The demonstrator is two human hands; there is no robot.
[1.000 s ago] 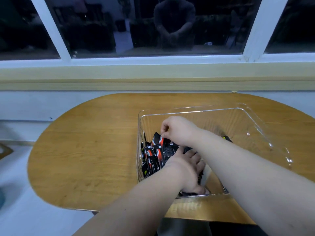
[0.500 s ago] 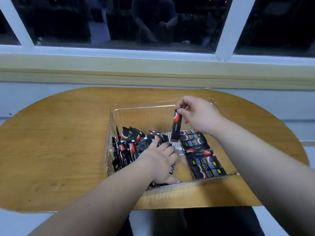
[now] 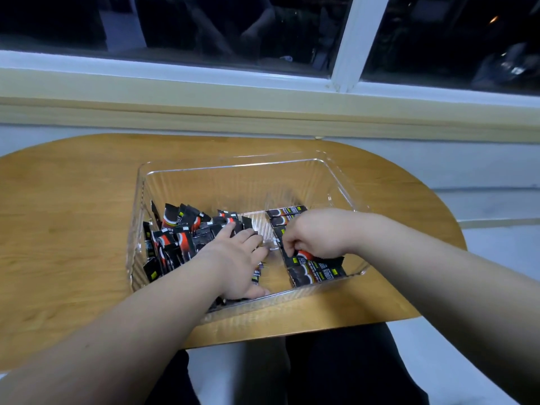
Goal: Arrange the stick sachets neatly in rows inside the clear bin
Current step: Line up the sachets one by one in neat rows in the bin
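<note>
Most sachets [image 3: 175,238] lie jumbled at the left of the bin [image 3: 233,182] on the surface [image 3: 73,214], partly hidden under the left hand [image 3: 233,258], which rests flat on them with straight fingers. The right hand [image 3: 315,235], fingers curled, pinches one red-marked sachet [image 3: 304,255] on the flat row [image 3: 317,273] along the right wall and covers the row's middle. Its fingertips are hidden, and the print is too blurred to read.

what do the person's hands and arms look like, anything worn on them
Nothing worn that shows: no gloves, rings, watch or bracelet on the left hand or right hand, and the left arm and right arm are bare to the picture's edge, no sleeve in view.
</note>
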